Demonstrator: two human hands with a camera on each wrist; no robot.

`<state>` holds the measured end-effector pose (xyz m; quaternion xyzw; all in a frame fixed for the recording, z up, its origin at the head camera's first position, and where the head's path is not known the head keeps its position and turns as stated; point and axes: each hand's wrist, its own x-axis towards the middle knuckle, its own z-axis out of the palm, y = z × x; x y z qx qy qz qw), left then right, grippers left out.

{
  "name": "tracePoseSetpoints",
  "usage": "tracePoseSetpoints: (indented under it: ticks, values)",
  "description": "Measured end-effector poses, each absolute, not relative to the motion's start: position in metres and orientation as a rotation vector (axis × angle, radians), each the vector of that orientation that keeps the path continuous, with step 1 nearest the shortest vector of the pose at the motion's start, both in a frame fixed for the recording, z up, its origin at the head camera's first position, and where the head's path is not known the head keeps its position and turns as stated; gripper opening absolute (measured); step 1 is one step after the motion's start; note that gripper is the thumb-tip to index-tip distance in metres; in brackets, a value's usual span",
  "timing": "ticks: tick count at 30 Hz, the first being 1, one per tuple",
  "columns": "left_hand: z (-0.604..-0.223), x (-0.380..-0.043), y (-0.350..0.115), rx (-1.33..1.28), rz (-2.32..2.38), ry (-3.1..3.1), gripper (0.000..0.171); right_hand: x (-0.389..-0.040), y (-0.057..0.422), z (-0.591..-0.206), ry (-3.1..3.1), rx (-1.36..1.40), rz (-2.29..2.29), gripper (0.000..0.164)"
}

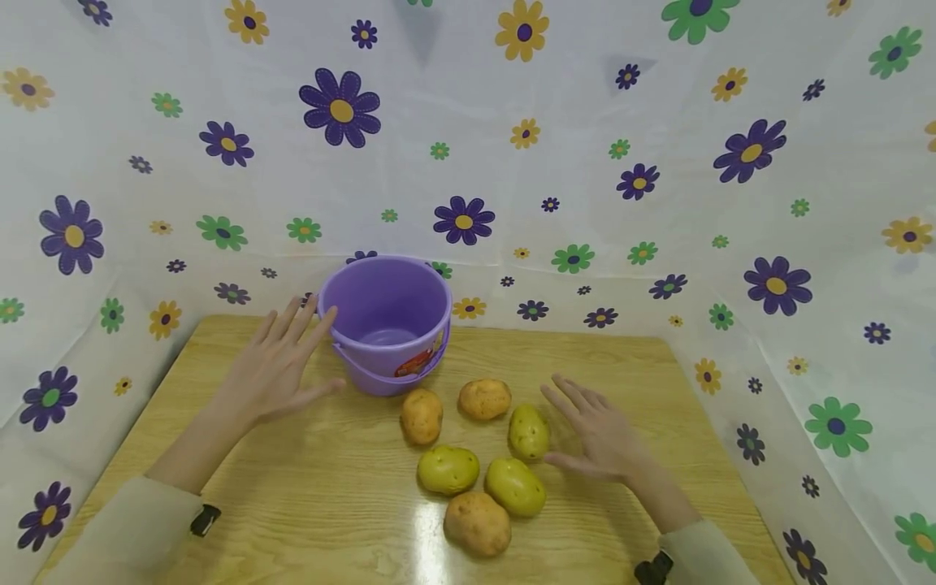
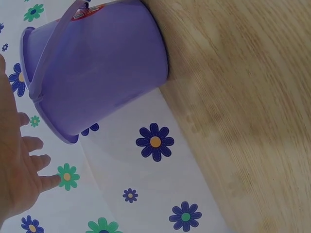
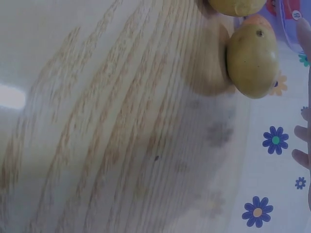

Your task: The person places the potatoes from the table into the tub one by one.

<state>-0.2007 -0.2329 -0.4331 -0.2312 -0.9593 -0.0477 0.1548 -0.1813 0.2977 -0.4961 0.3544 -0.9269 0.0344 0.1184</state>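
Note:
A purple bucket (image 1: pixel 387 357) stands upright at the back left of the table, its handle hanging down in front. My left hand (image 1: pixel 274 374) is spread over the table just left of the bucket, fingers straight and holding nothing. In the left wrist view the bucket (image 2: pixel 107 63) lies beyond those fingertips. My right hand (image 1: pixel 595 435), fingers extended, hovers to the right of a greenish potato (image 1: pixel 529 431). Two more greenish potatoes (image 1: pixel 449 470) (image 1: pixel 516 487) lie nearer, with brown potatoes (image 1: pixel 486 400) (image 1: pixel 422 417) (image 1: pixel 478 524) around them. The right wrist view shows one potato (image 3: pixel 252 60) close by.
The wooden table (image 1: pixel 329 504) ends at a white flowered cloth (image 1: pixel 409 187) that rises behind it and along both sides. A red picture label (image 1: pixel 414 363) is on the bucket's front. Dark straps show at both sleeves.

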Motion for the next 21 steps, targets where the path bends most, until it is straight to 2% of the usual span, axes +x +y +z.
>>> tracePoseSetpoints:
  ticks: [21]
  values:
    - [-0.438, -0.231, -0.228, -0.619, -0.144, -2.813, 0.102, -0.194, 0.282, -0.517, -2.712, 1.122, 0.023, 0.093]
